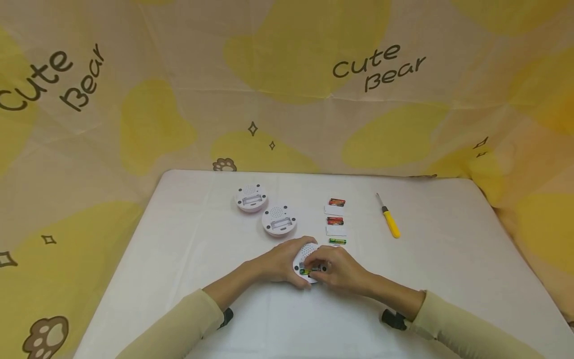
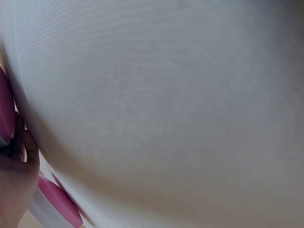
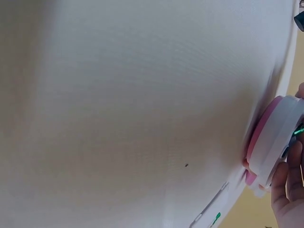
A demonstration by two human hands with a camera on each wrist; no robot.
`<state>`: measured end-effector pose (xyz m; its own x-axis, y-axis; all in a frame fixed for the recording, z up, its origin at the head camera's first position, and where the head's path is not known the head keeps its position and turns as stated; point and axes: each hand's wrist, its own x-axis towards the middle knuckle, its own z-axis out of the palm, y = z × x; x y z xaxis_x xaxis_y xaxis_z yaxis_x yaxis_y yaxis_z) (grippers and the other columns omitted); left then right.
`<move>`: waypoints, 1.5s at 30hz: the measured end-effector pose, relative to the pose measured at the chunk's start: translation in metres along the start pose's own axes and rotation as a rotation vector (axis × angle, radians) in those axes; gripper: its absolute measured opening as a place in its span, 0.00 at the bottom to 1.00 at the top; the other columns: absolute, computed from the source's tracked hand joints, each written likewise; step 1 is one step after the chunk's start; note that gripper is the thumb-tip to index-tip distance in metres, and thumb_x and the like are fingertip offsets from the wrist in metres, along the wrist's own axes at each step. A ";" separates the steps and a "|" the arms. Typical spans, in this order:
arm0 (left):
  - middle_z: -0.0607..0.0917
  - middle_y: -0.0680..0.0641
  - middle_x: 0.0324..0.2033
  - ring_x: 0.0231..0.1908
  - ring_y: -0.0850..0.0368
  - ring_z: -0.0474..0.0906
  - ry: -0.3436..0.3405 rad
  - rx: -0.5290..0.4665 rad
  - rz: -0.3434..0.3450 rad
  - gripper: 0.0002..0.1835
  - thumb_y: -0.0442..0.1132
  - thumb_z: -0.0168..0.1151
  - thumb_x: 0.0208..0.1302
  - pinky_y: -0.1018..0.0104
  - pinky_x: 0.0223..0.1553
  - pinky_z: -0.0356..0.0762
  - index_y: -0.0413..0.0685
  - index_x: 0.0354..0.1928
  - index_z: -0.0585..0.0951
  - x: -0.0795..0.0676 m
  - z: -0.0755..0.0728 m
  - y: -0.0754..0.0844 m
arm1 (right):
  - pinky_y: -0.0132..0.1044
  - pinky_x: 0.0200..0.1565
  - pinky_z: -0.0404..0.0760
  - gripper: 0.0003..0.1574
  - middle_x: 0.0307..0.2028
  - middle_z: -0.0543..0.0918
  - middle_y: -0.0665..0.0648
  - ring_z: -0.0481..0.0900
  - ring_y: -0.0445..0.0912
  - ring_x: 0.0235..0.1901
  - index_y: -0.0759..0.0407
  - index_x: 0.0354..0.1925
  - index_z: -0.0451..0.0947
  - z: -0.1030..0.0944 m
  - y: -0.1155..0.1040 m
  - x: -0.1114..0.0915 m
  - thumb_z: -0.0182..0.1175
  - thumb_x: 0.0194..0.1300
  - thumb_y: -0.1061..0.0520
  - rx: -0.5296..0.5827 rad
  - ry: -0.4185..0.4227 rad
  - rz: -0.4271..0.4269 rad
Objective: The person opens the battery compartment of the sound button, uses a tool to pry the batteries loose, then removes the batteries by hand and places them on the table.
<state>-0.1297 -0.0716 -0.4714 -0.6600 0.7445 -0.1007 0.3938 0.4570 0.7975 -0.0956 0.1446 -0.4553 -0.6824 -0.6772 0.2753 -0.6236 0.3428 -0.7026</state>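
Observation:
A round white device (image 1: 308,248) lies on the table with its underside up, showing speaker holes, dark feet and a battery compartment. From its left side my left hand (image 1: 283,262) grips it, thumb at the near edge and fingers at the far edge. My right hand (image 1: 344,269) pinches a green battery (image 1: 304,272) at the compartment; the fingers hide part of it. In the right wrist view, the device's pink face (image 3: 264,124) is turned to the table. The left wrist view catches only part of the left hand (image 2: 19,178) beside a pink rim (image 2: 5,109).
Two similar devices, one nearer (image 1: 279,230) and one farther (image 1: 251,204), lie upturned with bare compartments. Red batteries (image 1: 335,221), a green battery (image 1: 338,241) and white covers (image 1: 336,231) form a column. A yellow-handled screwdriver (image 1: 391,224) lies on the right. Patterned cloth (image 1: 287,109) hangs behind the white table (image 1: 193,209).

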 end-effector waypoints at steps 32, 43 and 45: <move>0.72 0.53 0.62 0.58 0.61 0.68 0.132 0.049 -0.043 0.54 0.60 0.79 0.44 0.58 0.63 0.67 0.51 0.73 0.64 0.008 -0.007 0.030 | 0.40 0.41 0.84 0.14 0.38 0.87 0.52 0.84 0.47 0.38 0.63 0.45 0.84 -0.070 0.054 -0.002 0.71 0.58 0.66 -0.079 0.173 0.318; 0.72 0.49 0.61 0.53 0.57 0.70 0.337 0.075 -0.061 0.56 0.58 0.81 0.42 0.58 0.54 0.71 0.50 0.73 0.65 0.032 -0.039 0.043 | 0.39 0.42 0.83 0.14 0.38 0.87 0.54 0.82 0.46 0.37 0.65 0.45 0.84 -0.063 0.063 -0.001 0.69 0.58 0.70 -0.095 0.079 0.346; 0.72 0.48 0.63 0.54 0.56 0.71 0.367 0.085 -0.079 0.56 0.59 0.80 0.42 0.57 0.55 0.72 0.50 0.73 0.65 0.036 -0.045 0.043 | 0.39 0.43 0.83 0.14 0.39 0.87 0.55 0.82 0.46 0.37 0.65 0.45 0.83 -0.062 0.063 -0.001 0.68 0.58 0.70 -0.103 0.069 0.344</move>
<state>-0.1653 -0.0469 -0.4143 -0.8698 0.4881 0.0720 0.3735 0.5563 0.7423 -0.1576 0.2072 -0.4590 -0.8808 -0.4667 0.0801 -0.3857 0.6088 -0.6933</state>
